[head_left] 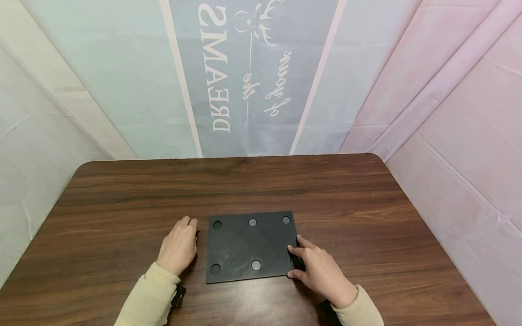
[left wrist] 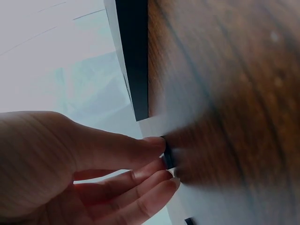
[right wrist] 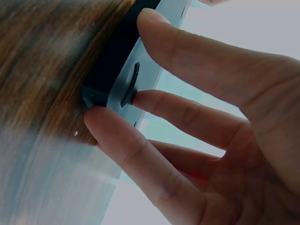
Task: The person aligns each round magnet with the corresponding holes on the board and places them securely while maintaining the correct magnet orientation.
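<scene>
A flat black rectangular board [head_left: 269, 242] lies on the wooden table, with round recesses along its far and near sides. Just left of it, my left hand [head_left: 178, 246] rests low over the table. In the left wrist view its thumb and fingertip pinch a small black piece [left wrist: 169, 157], mostly hidden by the fingers. My right hand [head_left: 324, 271] spreads over the near right corner of the board, fingers extended. The right wrist view shows one fingertip at a round recess [right wrist: 130, 84] there, while the thumb and another finger touch the edges.
The dark brown table [head_left: 134, 190] extends around the board. Behind it hangs a pale cloth [head_left: 261, 145] with printed lettering, and light drapes [head_left: 456, 154] flank both sides. Beyond the left fingers, a small dark bit [left wrist: 189, 221] shows at the frame's bottom edge.
</scene>
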`<state>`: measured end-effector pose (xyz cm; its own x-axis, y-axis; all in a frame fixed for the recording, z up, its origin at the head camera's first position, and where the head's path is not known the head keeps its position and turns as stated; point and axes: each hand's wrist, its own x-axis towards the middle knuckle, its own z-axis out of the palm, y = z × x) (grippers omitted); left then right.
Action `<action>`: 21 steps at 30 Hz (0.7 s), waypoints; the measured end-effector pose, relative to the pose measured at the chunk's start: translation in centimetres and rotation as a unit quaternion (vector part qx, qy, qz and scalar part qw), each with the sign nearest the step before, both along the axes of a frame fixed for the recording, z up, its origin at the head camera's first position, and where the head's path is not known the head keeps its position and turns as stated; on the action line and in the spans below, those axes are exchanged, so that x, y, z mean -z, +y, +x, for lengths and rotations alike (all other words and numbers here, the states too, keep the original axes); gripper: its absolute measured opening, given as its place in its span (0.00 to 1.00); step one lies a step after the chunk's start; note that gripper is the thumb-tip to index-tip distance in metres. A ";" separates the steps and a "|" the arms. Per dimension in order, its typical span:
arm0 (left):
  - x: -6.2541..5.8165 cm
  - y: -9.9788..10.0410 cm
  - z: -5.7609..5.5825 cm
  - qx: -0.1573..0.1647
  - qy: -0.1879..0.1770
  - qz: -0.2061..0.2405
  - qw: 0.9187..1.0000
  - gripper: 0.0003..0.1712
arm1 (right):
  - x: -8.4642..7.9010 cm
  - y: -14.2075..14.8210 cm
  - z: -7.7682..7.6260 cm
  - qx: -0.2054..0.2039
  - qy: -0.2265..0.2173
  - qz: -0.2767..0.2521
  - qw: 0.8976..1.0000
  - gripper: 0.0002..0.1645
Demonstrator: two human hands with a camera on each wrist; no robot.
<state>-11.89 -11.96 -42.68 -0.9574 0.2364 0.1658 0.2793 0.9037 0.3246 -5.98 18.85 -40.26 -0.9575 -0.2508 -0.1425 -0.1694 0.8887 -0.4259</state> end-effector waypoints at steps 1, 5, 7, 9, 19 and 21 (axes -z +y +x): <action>0.0 0.0 0.0 -0.001 0.002 0.000 1.000 0.08 | 0.0 0.0 0.0 0.000 0.000 0.001 1.000 0.32; 0.2 0.1 0.1 -0.003 0.005 0.002 1.000 0.08 | 0.1 0.0 0.1 0.000 0.000 0.001 1.000 0.32; 0.2 0.1 0.1 -0.004 0.005 0.005 1.000 0.08 | 0.2 0.1 0.1 0.000 0.002 0.002 1.000 0.32; 0.3 0.1 0.1 -0.003 0.005 0.007 1.000 0.08 | 0.2 0.1 0.1 -0.001 0.005 0.001 1.000 0.32; 0.3 0.2 0.4 0.004 -0.005 0.013 1.000 0.11 | 0.5 0.3 0.3 -0.004 0.012 0.002 1.000 0.33; 0.4 0.2 0.5 0.008 0.001 0.012 1.000 0.12 | 0.5 0.3 0.3 -0.003 0.013 0.001 1.000 0.32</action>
